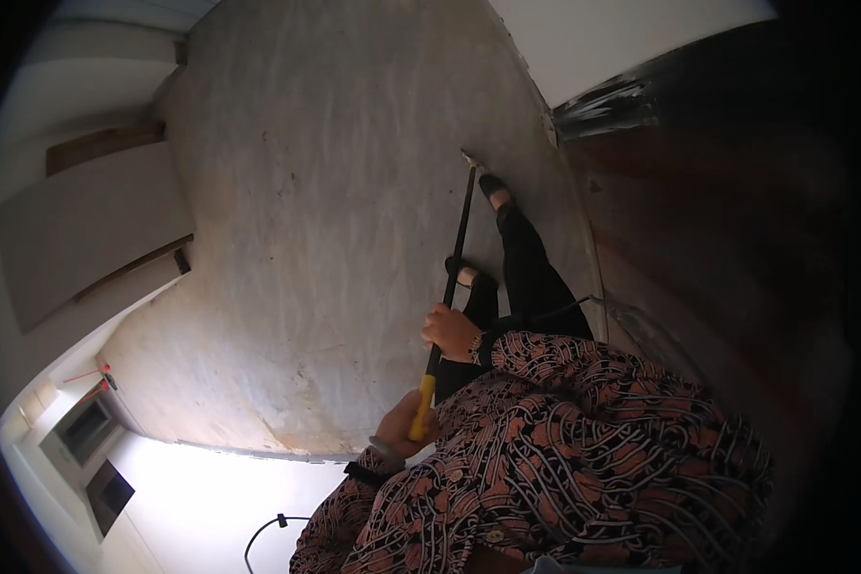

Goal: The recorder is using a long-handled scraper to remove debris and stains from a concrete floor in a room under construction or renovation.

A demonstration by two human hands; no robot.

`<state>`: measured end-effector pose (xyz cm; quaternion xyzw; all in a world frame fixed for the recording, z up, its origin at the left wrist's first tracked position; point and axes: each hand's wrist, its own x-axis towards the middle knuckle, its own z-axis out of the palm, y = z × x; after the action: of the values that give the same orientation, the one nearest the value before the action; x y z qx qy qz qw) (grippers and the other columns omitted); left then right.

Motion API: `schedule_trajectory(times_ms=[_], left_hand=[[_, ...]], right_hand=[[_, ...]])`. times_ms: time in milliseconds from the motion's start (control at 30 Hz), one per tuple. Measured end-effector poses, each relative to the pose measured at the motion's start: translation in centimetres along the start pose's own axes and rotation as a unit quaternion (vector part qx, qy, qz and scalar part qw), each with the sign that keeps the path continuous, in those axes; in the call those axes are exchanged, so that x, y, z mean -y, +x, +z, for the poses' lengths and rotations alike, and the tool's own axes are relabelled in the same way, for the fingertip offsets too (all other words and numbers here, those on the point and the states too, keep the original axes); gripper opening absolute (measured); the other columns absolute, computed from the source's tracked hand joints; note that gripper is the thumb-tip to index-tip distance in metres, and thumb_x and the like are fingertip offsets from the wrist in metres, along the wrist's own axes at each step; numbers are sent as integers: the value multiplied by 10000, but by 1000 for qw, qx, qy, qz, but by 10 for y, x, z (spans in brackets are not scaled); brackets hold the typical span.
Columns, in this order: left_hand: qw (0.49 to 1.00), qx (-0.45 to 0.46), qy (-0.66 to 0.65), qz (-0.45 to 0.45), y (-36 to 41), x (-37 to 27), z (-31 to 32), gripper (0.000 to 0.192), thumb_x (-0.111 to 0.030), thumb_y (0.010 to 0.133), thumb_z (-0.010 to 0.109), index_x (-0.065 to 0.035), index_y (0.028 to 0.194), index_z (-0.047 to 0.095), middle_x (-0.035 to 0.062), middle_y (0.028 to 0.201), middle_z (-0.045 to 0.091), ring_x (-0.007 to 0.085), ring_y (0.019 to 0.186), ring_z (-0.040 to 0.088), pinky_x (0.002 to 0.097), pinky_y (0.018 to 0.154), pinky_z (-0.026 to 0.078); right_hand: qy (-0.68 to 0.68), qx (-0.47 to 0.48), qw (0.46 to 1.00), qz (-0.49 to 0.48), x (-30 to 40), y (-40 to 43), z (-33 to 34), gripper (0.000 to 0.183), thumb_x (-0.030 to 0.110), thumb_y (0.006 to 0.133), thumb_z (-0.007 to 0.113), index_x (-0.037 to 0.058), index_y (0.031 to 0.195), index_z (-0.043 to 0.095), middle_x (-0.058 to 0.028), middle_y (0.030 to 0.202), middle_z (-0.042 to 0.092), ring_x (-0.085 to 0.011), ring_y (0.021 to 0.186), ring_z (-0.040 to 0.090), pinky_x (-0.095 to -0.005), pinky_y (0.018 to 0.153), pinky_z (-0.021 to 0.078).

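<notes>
A long-handled scraper point(461, 237) with a black pole and a yellow end grip slants across the picture. My left hand point(405, 425), with a light bangle at the wrist, is wrapped round the yellow grip at the pole's near end. Higher up, my right hand point(450, 333) holds the black pole. The tool's narrow head point(471, 159) rests on or close to the bare grey floor point(330, 215), beside the toe of my farther dark shoe point(491, 188). My other shoe point(461, 273) is partly behind the pole.
A dark reddish surface point(703, 273) borders the floor on the right, with a white wall point(617, 43) above it. A pale panel point(97, 229) with brown edges stands at the left. Dark recessed squares point(86, 429) and red strips point(90, 384) show at lower left. Marks dot the floor.
</notes>
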<state>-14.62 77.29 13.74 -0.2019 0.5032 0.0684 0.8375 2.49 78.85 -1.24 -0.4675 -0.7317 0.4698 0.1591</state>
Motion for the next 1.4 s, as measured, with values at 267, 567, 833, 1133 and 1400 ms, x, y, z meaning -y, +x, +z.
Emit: schedule_trajectory(times_ms=[267,567,833,1133,1400], left_hand=[[995,-29,98,6,114,-52,70,231,-338,882,481,-142,998,445,19,621,486,126,505,470,277,458,408],[980,-101,171,-16,44,-36,58,220,-309,882,473,-116,986,455,23,628,490,124,496,467,263,450,403],[984,-95,149,-10,85,-58,88,242,-300,899,459,-98,1030,436,40,616,495,148,508,470,278,469,393],[985,-79,154,-5,105,-85,105,222,-303,898,468,-96,974,456,46,592,482,161,496,464,287,477,400],[993,-90,69,-43,54,-37,88,215,-275,911,444,-110,1049,451,54,642,486,164,542,469,301,499,400]], right_hand=[[-93,-54,994,-11,-121,7,-82,84,118,650,639,126,705,576,-46,795,518,-256,840,478,-373,724,427],[14,-121,992,27,-61,-17,-28,82,112,624,624,124,693,582,-62,776,515,-280,846,475,-391,705,413],[-61,-140,988,21,-112,-4,-73,100,137,611,640,108,647,551,-43,730,525,-271,798,487,-397,673,411],[-63,-114,987,99,-131,13,-88,72,99,641,619,131,691,578,-29,739,532,-266,890,485,-447,688,406],[-33,-181,983,25,-91,-9,-57,70,159,629,616,159,677,565,-27,754,523,-272,828,489,-401,685,419]])
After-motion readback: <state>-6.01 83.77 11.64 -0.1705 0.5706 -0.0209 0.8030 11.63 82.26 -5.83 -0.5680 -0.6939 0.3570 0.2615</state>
